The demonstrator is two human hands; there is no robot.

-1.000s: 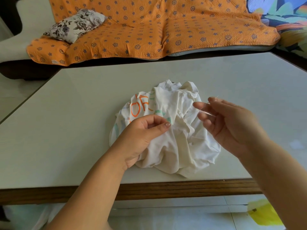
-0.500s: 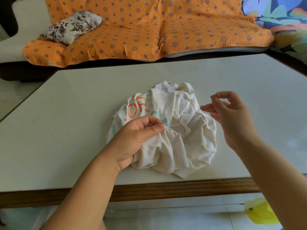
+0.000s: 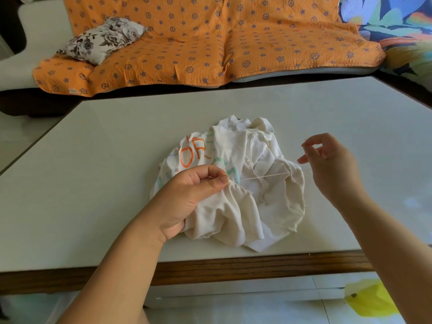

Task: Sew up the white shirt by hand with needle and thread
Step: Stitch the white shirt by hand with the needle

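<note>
White crumpled shirt (image 3: 247, 202) is pinched by fingers of the left hand (image 3: 189, 195). A thin needle (image 3: 305, 141) with taut white thread (image 3: 261, 177) is pinched by the right hand (image 3: 332, 164).

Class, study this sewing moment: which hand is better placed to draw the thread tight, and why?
The right hand. It pinches the needle out beside the white shirt, with the thread running straight to the fold. The left hand grips that fold, anchoring it.

You can read the orange letters (image 3: 192, 152) "OR" printed on the crumpled white shirt (image 3: 236, 146). The pale green letters (image 3: 230, 168) below them are too folded to read.
</note>
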